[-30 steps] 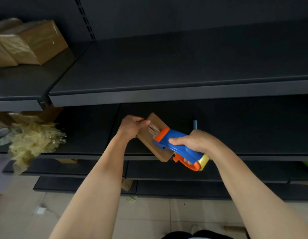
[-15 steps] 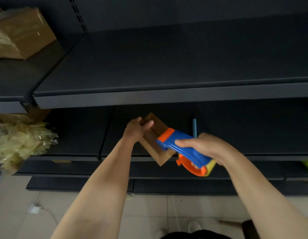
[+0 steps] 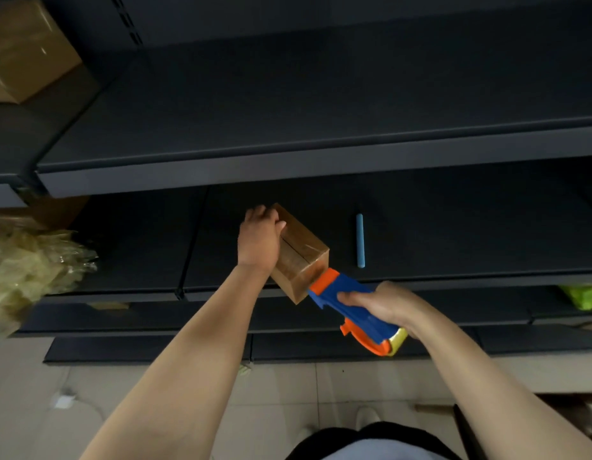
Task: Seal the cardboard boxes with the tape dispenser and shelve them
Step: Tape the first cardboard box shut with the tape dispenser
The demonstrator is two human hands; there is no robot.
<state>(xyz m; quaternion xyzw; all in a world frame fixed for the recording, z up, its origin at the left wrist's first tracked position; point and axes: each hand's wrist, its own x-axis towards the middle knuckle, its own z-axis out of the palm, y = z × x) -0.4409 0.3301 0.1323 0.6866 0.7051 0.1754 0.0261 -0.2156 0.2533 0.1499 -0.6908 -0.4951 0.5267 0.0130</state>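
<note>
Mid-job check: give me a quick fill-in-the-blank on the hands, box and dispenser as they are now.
1. The right hand holds the dispenser by its ___ body.
2. Its ___ tip touches the box.
3. The left hand grips the ___.
4. The blue stick lies on the ___.
Missing words: blue; orange; box; shelf.

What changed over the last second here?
The left hand turned the cardboard box so its seamed face shows; the tape dispenser slid to the box's near end. Unchanged: left hand holds the box, right hand grips the dispenser, blue stick on the shelf.
</note>
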